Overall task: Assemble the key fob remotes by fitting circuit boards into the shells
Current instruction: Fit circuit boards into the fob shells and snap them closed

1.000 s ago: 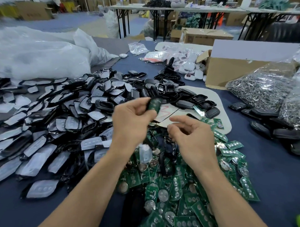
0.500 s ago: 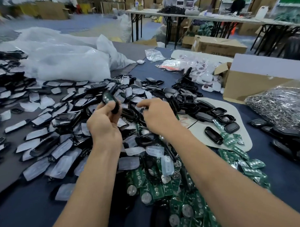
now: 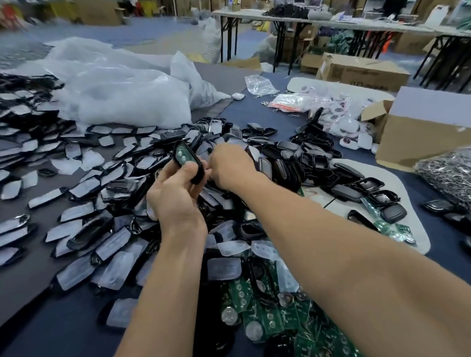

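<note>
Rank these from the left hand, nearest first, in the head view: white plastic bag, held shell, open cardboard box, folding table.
1. held shell, gripped in the left hand
2. white plastic bag, behind it to the left
3. open cardboard box, on the right
4. folding table, far back

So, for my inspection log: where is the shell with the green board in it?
Head view, just left of centre: the shell is gripped in the left hand above the shell pile, right hand beside it.
</note>
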Tool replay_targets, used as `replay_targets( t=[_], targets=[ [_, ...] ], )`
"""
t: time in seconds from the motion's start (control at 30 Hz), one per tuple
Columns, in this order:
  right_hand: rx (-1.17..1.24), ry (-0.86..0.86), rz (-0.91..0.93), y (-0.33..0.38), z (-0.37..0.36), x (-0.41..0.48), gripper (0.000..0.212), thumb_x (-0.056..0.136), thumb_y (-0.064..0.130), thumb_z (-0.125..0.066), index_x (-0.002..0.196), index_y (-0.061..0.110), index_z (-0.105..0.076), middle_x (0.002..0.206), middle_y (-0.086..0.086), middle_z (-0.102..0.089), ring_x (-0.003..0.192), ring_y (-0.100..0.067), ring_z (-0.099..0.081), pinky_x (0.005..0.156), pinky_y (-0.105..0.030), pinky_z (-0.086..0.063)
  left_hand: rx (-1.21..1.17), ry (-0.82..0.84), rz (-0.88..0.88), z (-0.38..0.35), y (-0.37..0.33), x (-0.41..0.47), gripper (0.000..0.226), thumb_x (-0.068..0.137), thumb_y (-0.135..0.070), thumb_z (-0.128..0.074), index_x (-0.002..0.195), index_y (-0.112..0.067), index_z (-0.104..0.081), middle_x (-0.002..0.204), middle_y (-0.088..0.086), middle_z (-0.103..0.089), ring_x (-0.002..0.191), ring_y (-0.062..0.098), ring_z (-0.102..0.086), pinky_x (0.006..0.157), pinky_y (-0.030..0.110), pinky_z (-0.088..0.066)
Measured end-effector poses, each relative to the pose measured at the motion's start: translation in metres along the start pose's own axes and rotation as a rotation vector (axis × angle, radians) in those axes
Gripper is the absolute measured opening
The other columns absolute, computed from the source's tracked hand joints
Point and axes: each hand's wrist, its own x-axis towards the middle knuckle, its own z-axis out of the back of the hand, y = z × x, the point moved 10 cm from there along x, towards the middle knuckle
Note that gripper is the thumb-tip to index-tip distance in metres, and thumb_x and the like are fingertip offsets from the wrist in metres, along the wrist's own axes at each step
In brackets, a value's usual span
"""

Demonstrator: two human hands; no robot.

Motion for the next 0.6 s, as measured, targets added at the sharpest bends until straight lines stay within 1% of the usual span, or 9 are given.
replay_targets(
  t=[0.03,0.1,0.17,0.27,0.3,0.37,0.43,0.47,0.6],
  targets=[
    [0.044,-0.038,-0.009,0.0,0.0,-0.003,0.011,0.089,0.022,-0.073,0.094,0.013,-0.07,0.095,-0.014,-0.068,0.097,-0.034,-0.068,0.07,-0.036,-0.047,-0.001,-0.001,-0.001,0.001,-0.001,-0.001,0.022,0.093,0.013,-0.058,0.089,-0.004,-0.07,0.074,0.005,-0.075,0.069,0.015,-0.073,0.063,0.02,-0.058],
    [0.199,-0.142,-0.067,-0.011,0.01,-0.017,0.013,0.085,0.026,-0.078,0.078,0.025,-0.067,0.085,-0.003,-0.07,0.086,-0.027,-0.067,0.071,-0.032,-0.045,0.002,-0.009,0.006,0.004,-0.002,0.0,0.02,0.093,0.013,-0.059,0.092,-0.003,-0.07,0.077,0.005,-0.076,0.071,0.016,-0.074,0.066,0.022,-0.059],
    [0.374,-0.283,-0.141,-0.032,0.031,-0.043,0.017,0.083,0.024,-0.078,0.07,0.024,-0.067,0.074,0.006,-0.07,0.078,-0.022,-0.067,0.071,-0.031,-0.049,0.016,-0.019,0.03,0.007,0.001,0.003,0.018,0.092,0.012,-0.06,0.094,-0.002,-0.07,0.078,0.007,-0.075,0.071,0.018,-0.074,0.069,0.024,-0.061],
    [0.795,-0.394,-0.255,-0.072,0.052,-0.091,0.013,0.087,0.017,-0.075,0.075,0.02,-0.069,0.067,0.002,-0.074,0.063,-0.017,-0.071,0.06,-0.032,-0.054,0.052,-0.022,0.057,0.003,0.009,-0.001,0.015,0.089,0.014,-0.06,0.089,0.0,-0.065,0.077,0.012,-0.073,0.069,0.022,-0.074,0.068,0.028,-0.061],
    [0.976,-0.389,-0.291,-0.086,0.052,-0.11,0.013,0.09,0.012,-0.073,0.08,0.018,-0.068,0.068,-0.003,-0.075,0.058,-0.019,-0.071,0.053,-0.03,-0.052,0.08,-0.002,0.056,-0.001,0.013,-0.005,0.015,0.089,0.015,-0.059,0.091,0.0,-0.062,0.08,0.015,-0.072,0.069,0.025,-0.074,0.067,0.029,-0.061],
    [1.22,-0.358,-0.34,-0.109,0.049,-0.149,0.007,0.093,0.005,-0.07,0.089,0.01,-0.067,0.069,-0.012,-0.075,0.054,-0.021,-0.069,0.047,-0.025,-0.05,0.187,0.089,0.048,-0.016,0.021,-0.016,0.02,0.089,0.014,-0.057,0.103,0.0,-0.058,0.085,0.019,-0.073,0.071,0.028,-0.074,0.067,0.031,-0.061],
    [1.28,-0.334,-0.387,-0.13,0.046,-0.188,0.012,0.093,0.002,-0.07,0.088,0.012,-0.072,0.072,-0.015,-0.075,0.055,-0.021,-0.067,0.048,-0.024,-0.051,0.327,0.216,0.075,-0.034,0.037,-0.032,0.03,0.087,0.011,-0.059,0.112,-0.003,-0.055,0.08,0.013,-0.075,0.072,0.028,-0.075,0.065,0.032,-0.062],
    [1.289,-0.333,-0.413,-0.14,0.043,-0.203,0.017,0.093,0.0,-0.07,0.085,0.015,-0.074,0.072,-0.015,-0.075,0.054,-0.02,-0.065,0.047,-0.024,-0.05,0.404,0.282,0.096,-0.043,0.047,-0.041,0.033,0.083,0.009,-0.061,0.112,-0.008,-0.057,0.076,0.01,-0.075,0.07,0.028,-0.074,0.063,0.033,-0.062],
    [1.326,-0.349,-0.495,-0.164,0.033,-0.239,0.009,0.092,-0.003,-0.071,0.092,0.006,-0.069,0.07,-0.017,-0.074,0.049,-0.018,-0.059,0.043,-0.024,-0.047,0.745,0.49,0.041,-0.066,0.074,-0.079,0.04,0.062,-0.014,-0.071,0.098,-0.031,-0.067,0.073,0.01,-0.075,0.065,0.034,-0.069,0.068,0.056,-0.062]
  ],
)
